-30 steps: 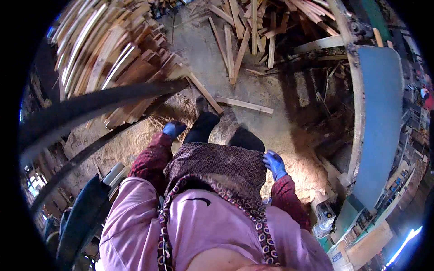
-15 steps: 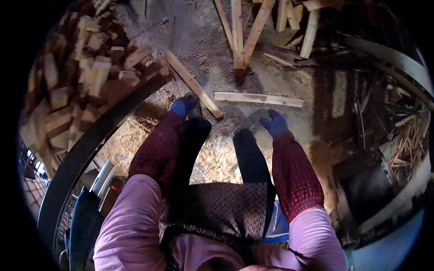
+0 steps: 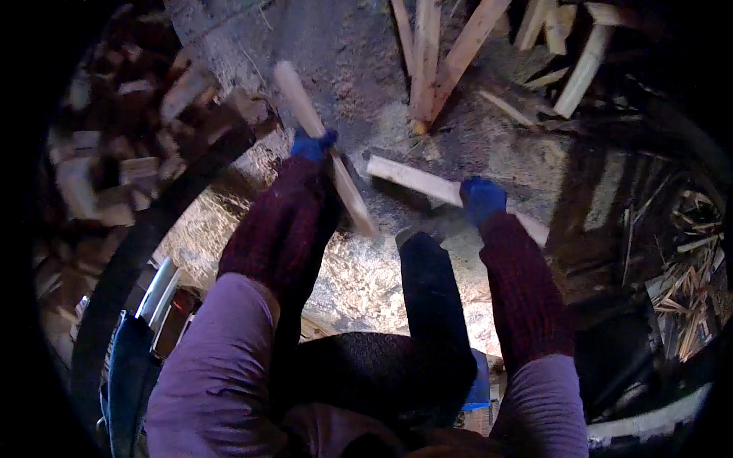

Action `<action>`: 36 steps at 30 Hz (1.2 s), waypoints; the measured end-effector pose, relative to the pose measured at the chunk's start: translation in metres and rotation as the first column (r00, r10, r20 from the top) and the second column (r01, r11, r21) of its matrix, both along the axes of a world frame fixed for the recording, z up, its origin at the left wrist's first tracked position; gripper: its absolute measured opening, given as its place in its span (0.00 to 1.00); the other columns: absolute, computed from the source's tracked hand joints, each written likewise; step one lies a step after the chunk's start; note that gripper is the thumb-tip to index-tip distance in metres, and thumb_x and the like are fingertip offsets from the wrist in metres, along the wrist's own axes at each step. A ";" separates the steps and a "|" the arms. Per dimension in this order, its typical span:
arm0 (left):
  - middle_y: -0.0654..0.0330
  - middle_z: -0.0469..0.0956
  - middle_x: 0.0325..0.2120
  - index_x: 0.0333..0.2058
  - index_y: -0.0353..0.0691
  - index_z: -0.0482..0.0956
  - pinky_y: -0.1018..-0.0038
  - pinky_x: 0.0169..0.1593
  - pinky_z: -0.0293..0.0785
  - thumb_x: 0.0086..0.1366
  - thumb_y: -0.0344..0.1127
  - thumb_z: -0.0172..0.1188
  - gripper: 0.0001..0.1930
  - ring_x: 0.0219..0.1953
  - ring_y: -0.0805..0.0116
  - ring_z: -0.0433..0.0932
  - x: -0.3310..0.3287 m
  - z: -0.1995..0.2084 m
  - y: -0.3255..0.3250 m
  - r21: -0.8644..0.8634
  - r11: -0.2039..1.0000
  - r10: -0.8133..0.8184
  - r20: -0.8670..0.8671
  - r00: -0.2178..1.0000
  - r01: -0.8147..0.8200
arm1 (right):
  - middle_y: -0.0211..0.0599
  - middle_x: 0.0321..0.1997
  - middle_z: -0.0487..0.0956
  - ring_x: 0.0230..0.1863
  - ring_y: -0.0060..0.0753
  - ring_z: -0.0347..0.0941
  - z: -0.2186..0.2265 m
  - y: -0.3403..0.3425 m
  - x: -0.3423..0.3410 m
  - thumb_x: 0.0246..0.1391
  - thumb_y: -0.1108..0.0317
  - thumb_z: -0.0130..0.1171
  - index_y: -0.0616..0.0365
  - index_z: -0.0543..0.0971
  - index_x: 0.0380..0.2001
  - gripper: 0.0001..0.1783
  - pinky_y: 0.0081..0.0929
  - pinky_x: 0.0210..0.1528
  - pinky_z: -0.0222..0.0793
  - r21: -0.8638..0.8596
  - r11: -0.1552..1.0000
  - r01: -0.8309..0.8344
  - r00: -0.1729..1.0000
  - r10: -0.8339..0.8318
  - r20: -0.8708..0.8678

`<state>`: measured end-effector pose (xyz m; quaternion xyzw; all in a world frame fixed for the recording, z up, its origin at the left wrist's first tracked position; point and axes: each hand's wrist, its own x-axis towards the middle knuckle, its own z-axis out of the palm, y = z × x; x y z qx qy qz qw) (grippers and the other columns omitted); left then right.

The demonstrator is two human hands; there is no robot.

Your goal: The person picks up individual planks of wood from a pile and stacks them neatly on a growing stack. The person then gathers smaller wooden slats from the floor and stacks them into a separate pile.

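My left hand (image 3: 313,143), in a blue glove, grips a long pale wooden plank (image 3: 301,107) that runs from upper left down to lower right above the sawdust floor. My right hand (image 3: 481,197), also in a blue glove, is closed on a second pale plank (image 3: 408,178) lying almost level in front of my legs. Both forearms wear dark red knitted sleeves. My dark trouser legs and one shoe (image 3: 416,235) show between the arms.
A heap of cut wood blocks (image 3: 114,153) fills the left side behind a dark curved band (image 3: 153,229). Several loose planks (image 3: 435,53) lie fanned on the ground ahead. Splinters and scrap sticks (image 3: 687,259) pile at the right. The ground (image 3: 359,282) is sawdust.
My view has tipped down and closer to the ground. Both hands went from hovering by the planks to gripping them; the left plank is now lifted off the floor.
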<state>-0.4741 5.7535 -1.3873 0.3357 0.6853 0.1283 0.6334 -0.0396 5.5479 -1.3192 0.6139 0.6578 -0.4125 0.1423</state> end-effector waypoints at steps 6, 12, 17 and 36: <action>0.58 0.80 0.30 0.50 0.34 0.76 0.67 0.31 0.75 0.65 0.37 0.68 0.19 0.27 0.68 0.77 0.174 0.208 -0.046 -0.210 0.972 -0.112 -0.009 0.994 0.108 | 0.52 0.47 0.82 0.49 0.55 0.80 0.222 -0.071 0.052 0.44 0.48 0.74 0.55 0.80 0.50 0.32 0.45 0.51 0.76 -0.308 0.614 0.727 0.585 -0.788 -0.189; 0.51 0.79 0.44 0.64 0.36 0.65 0.64 0.40 0.80 0.60 0.36 0.73 0.37 0.37 0.60 0.80 0.280 0.357 0.028 -0.111 0.983 0.155 0.105 0.982 -0.143 | 0.55 0.53 0.81 0.53 0.55 0.79 0.383 0.074 0.097 0.47 0.50 0.76 0.63 0.77 0.56 0.38 0.45 0.58 0.73 -0.108 0.446 0.889 0.391 -0.860 -0.327; 0.47 0.77 0.58 0.70 0.35 0.62 0.62 0.57 0.76 0.60 0.47 0.75 0.46 0.55 0.56 0.79 0.363 0.435 0.175 0.010 0.946 -0.323 0.083 0.943 0.323 | 0.59 0.63 0.75 0.63 0.61 0.72 0.461 0.272 0.190 0.48 0.50 0.76 0.64 0.73 0.63 0.43 0.48 0.67 0.68 0.581 0.463 0.669 0.715 -0.615 -0.332; 0.56 0.84 0.39 0.56 0.33 0.78 0.70 0.44 0.79 0.67 0.37 0.67 0.22 0.40 0.67 0.82 0.552 0.497 0.358 -0.314 0.946 0.126 0.576 0.808 0.076 | 0.52 0.62 0.75 0.61 0.49 0.73 0.548 0.421 0.234 0.55 0.58 0.71 0.64 0.69 0.67 0.40 0.42 0.67 0.66 -0.008 0.423 0.906 0.394 -0.852 -0.345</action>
